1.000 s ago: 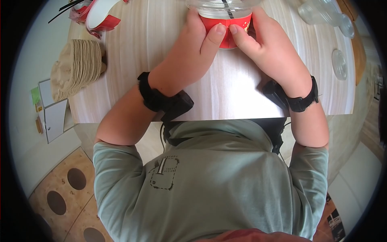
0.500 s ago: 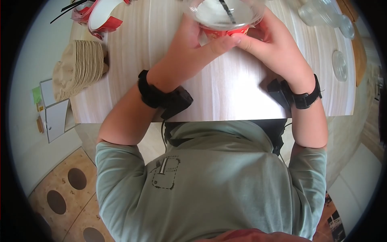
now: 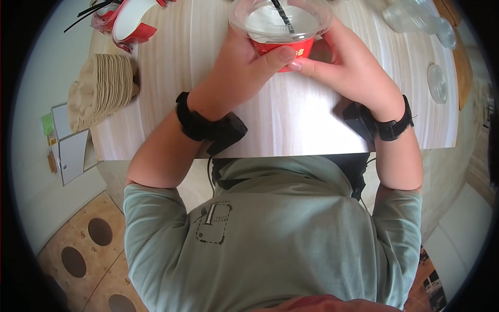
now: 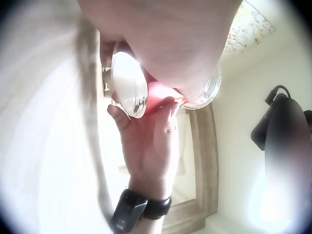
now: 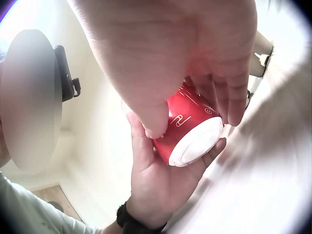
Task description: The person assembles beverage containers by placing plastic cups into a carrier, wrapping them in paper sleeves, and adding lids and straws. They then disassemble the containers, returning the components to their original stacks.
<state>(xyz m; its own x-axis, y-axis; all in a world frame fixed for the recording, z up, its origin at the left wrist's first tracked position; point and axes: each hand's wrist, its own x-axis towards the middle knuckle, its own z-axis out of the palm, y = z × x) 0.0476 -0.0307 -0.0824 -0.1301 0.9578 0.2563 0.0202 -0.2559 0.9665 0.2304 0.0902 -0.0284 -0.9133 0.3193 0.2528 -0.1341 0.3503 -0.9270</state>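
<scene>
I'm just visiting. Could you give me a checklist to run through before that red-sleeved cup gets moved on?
1. Left hand gripping the cup: ok.
2. Right hand gripping it too: ok.
3. Cup's base off the tabletop: ok, its underside shows in the right wrist view.
4. Red sleeve around the cup: ok.
5. Sleeve fastened all round: cannot tell, hands cover part.
6. A hand free for something else: not ok, both are occupied.
</scene>
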